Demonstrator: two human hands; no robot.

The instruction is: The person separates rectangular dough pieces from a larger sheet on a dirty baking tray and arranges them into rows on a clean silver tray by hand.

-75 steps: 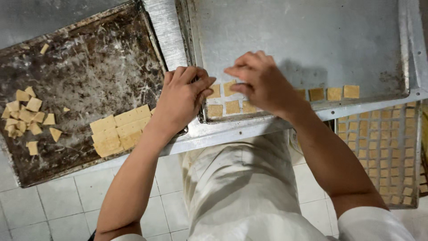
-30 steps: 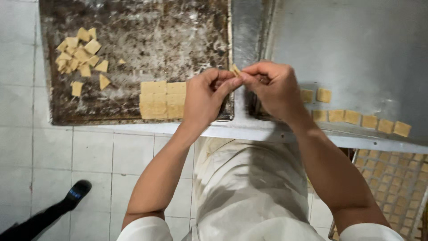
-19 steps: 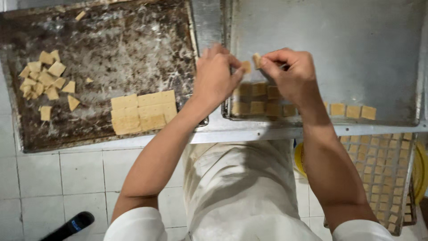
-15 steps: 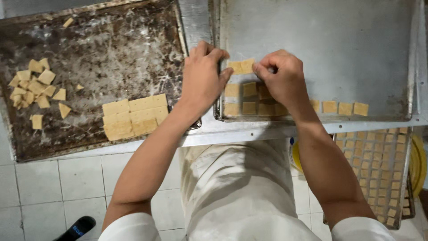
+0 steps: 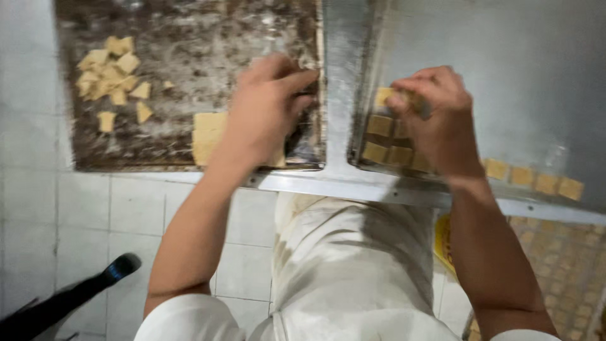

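Metal bench (image 5: pixel 341 180) carries two trays side by side: dark floury tray (image 5: pixel 189 38) on the left, clean steel tray (image 5: pixel 505 63) on the right.

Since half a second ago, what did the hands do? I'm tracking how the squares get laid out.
The left hand left the clean tray and moved back over the dark floured tray, above the uncut dough slab. The right hand stayed at the laid rows, now pinching one dough square. The loose pile of squares and the row along the clean tray's edge lie as before.
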